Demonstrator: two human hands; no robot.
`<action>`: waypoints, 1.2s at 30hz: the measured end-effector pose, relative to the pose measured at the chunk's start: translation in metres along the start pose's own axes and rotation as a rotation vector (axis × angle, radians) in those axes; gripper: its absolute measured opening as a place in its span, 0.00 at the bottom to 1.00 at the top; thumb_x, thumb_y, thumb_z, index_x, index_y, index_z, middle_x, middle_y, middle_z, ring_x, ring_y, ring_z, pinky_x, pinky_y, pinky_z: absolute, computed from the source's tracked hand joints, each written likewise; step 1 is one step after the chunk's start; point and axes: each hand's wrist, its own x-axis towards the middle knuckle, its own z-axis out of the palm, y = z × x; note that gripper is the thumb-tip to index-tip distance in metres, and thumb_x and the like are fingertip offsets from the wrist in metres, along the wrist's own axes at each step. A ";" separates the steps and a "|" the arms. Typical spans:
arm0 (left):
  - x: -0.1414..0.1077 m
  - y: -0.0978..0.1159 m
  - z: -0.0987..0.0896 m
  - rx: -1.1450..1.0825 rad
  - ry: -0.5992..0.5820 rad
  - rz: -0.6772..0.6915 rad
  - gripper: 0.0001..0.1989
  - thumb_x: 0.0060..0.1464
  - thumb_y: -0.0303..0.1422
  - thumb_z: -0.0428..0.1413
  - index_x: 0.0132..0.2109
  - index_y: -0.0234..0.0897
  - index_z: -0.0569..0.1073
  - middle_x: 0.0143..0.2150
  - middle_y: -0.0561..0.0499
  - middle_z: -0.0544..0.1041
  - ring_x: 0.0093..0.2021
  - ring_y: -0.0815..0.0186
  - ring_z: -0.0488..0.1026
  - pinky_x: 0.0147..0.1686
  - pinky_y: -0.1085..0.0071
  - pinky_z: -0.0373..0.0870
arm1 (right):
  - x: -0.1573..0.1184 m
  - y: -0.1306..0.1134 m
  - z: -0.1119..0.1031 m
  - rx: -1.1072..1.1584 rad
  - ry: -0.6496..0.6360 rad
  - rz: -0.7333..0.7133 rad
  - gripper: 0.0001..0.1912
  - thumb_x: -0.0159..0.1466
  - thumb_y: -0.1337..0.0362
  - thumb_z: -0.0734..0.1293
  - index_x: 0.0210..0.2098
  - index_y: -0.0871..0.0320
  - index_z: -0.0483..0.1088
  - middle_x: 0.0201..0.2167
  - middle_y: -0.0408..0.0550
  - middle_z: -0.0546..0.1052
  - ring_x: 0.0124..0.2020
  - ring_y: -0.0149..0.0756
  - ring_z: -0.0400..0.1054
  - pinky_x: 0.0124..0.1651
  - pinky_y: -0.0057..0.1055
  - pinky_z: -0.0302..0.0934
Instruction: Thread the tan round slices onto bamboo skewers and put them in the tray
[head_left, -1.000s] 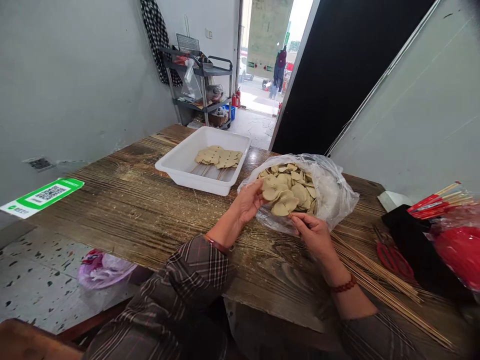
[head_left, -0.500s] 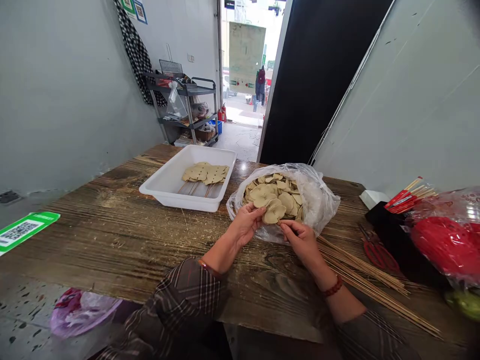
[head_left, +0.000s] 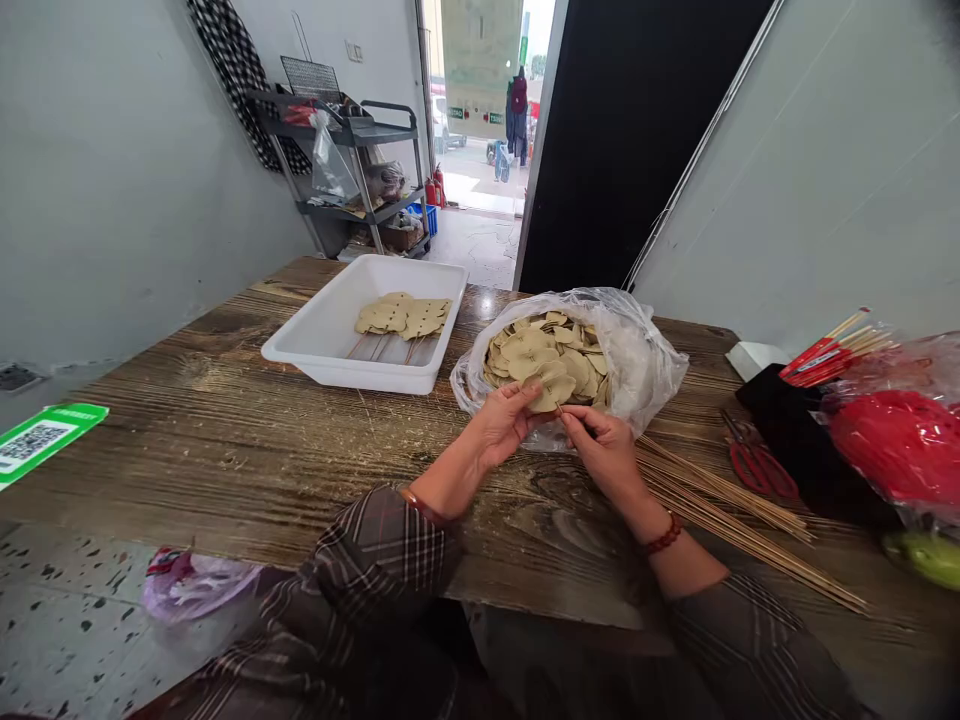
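Observation:
My left hand (head_left: 501, 425) grips thin, round beige slices (head_left: 553, 390) by their near left edge, fingers and thumb pinched, just over the near side of a clear plastic bag (head_left: 641, 365). Many more loose slices of the same kind fill the bag. In my right hand (head_left: 606, 450), thumb and fingers pinch a thin wooden skewer (head_left: 559, 408), its tip at the lower edge of the held slices. Most of the skewer is hidden by the hand. To the left, a white tray (head_left: 337, 370) holds finished-looking skewered slices (head_left: 405, 315) lying flat.
Loose bamboo skewers (head_left: 750, 545) lie right of my right hand. Beyond them are red-handled scissors (head_left: 759, 465), a black box (head_left: 810, 450) and a red plastic-wrapped bundle (head_left: 900, 440). A green QR card (head_left: 49, 440) lies at left. A shelf cart (head_left: 352, 135) stands behind.
The view has tipped slightly downward, so the tabletop sits higher in the picture. Both hands keep nearly the same place by the bag, still holding the slices and the skewer.

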 end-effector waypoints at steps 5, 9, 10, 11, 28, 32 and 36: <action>0.001 -0.002 0.000 0.027 0.053 0.063 0.12 0.44 0.29 0.66 0.39 0.31 0.79 0.38 0.45 0.82 0.36 0.64 0.79 0.38 0.70 0.75 | -0.001 -0.001 0.001 -0.005 -0.027 -0.006 0.15 0.64 0.57 0.64 0.38 0.60 0.79 0.19 0.42 0.72 0.21 0.31 0.64 0.26 0.28 0.59; 0.002 0.002 -0.001 0.056 0.129 0.105 0.15 0.41 0.31 0.68 0.39 0.31 0.79 0.37 0.45 0.82 0.36 0.64 0.78 0.36 0.70 0.75 | -0.002 0.002 0.002 0.006 -0.060 0.006 0.14 0.64 0.58 0.64 0.38 0.60 0.78 0.21 0.42 0.74 0.21 0.31 0.65 0.26 0.27 0.59; 0.002 0.002 -0.002 0.062 0.133 0.114 0.16 0.40 0.32 0.69 0.38 0.32 0.79 0.37 0.46 0.82 0.35 0.64 0.78 0.36 0.70 0.74 | -0.003 0.003 0.002 0.000 -0.057 0.007 0.14 0.64 0.58 0.64 0.38 0.60 0.78 0.20 0.42 0.73 0.21 0.31 0.64 0.26 0.27 0.58; 0.002 0.002 -0.002 0.071 0.132 0.119 0.16 0.39 0.33 0.69 0.38 0.31 0.79 0.36 0.46 0.82 0.35 0.64 0.78 0.36 0.71 0.74 | -0.003 0.003 0.002 -0.008 -0.051 0.006 0.15 0.64 0.58 0.64 0.38 0.61 0.78 0.20 0.42 0.73 0.21 0.31 0.64 0.26 0.27 0.58; 0.000 0.003 -0.001 0.071 0.075 0.064 0.16 0.45 0.36 0.67 0.40 0.31 0.78 0.36 0.45 0.82 0.35 0.64 0.79 0.38 0.69 0.74 | -0.004 -0.002 0.001 -0.074 0.002 -0.036 0.15 0.65 0.58 0.63 0.38 0.60 0.78 0.20 0.42 0.74 0.19 0.31 0.65 0.25 0.27 0.58; 0.004 0.008 -0.005 -0.003 0.117 0.148 0.15 0.46 0.34 0.66 0.42 0.32 0.77 0.38 0.47 0.82 0.34 0.67 0.78 0.37 0.73 0.74 | -0.004 0.000 0.001 -0.102 -0.014 -0.046 0.15 0.65 0.58 0.63 0.39 0.60 0.78 0.19 0.43 0.74 0.20 0.31 0.65 0.25 0.28 0.59; 0.007 0.008 -0.010 -0.016 0.161 0.211 0.15 0.42 0.33 0.67 0.39 0.32 0.78 0.35 0.47 0.81 0.33 0.66 0.78 0.38 0.71 0.74 | -0.006 0.007 -0.002 -0.158 -0.054 -0.098 0.15 0.65 0.58 0.63 0.39 0.59 0.78 0.27 0.47 0.80 0.24 0.34 0.69 0.30 0.30 0.64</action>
